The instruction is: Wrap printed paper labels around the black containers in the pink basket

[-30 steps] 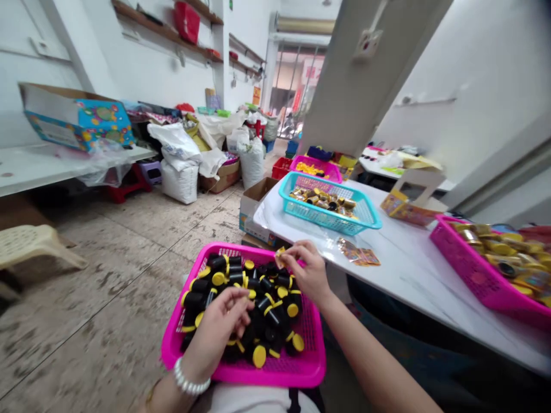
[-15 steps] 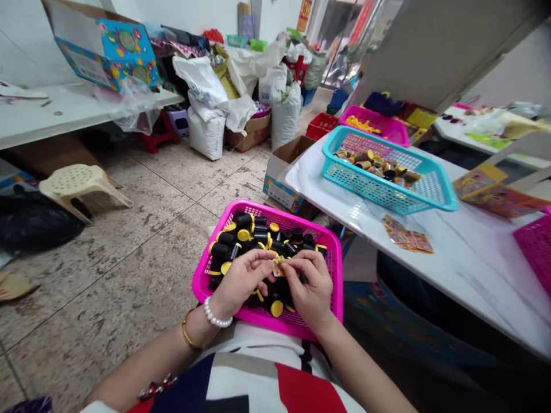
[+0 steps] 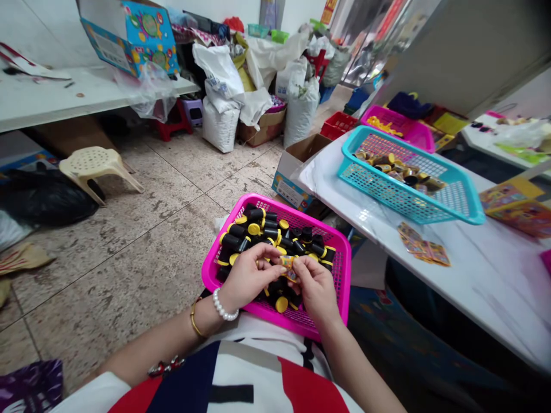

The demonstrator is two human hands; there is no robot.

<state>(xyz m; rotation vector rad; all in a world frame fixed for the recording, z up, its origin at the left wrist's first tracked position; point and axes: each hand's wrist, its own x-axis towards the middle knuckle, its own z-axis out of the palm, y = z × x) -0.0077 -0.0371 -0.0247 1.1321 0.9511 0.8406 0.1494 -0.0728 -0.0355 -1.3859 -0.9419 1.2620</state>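
Note:
Between my fingertips is a small yellow-orange printed sticker (image 3: 287,265), pinched from both sides. My left hand (image 3: 253,272), with a pearl bracelet at the wrist, has thumb and fingers closed on its left edge. My right hand (image 3: 316,287) grips the right edge between thumb and forefinger. Both hands are over a pink plastic basket (image 3: 209,269) that rests on my lap. Inside it lie many small black containers (image 3: 232,241) with yellow lids (image 3: 253,229), jumbled in all directions. Parts of the basket's contents are hidden under my hands.
On the white table (image 3: 370,212) to the right stands a turquoise basket (image 3: 408,201) of wrapped containers, with printed sticker sheets (image 3: 424,245) beside it. A cardboard box (image 3: 297,172) sits by the table's end. A cream stool (image 3: 97,163) and white sacks (image 3: 219,115) stand on the floor.
The camera view has swung slightly left, so surroundings appear further right. My hands stay together over the basket, and more of the printed sticker shows between my fingers.

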